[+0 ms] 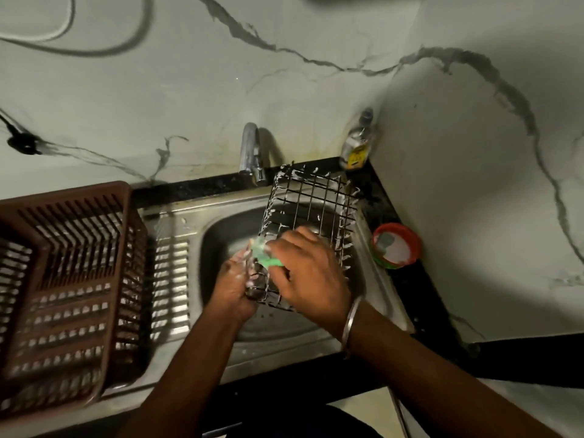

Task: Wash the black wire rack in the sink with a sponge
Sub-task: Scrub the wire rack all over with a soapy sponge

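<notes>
steel sink [373, 263] mid-frame | left hand [235, 287] grips soapy black wire rack [311, 210] near edge | right hand [311, 273] clamped on green sponge [267, 257] against rack

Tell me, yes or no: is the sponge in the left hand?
No: the right hand holds the green sponge against the wire rack, which the left hand grips.

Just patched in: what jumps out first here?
The sudsy black rack stands tilted over the sink, the left hand gripping its near edge while the right hand holds a green sponge against it. A brown basket sits to the left, a red-rimmed tub to the right.
</notes>
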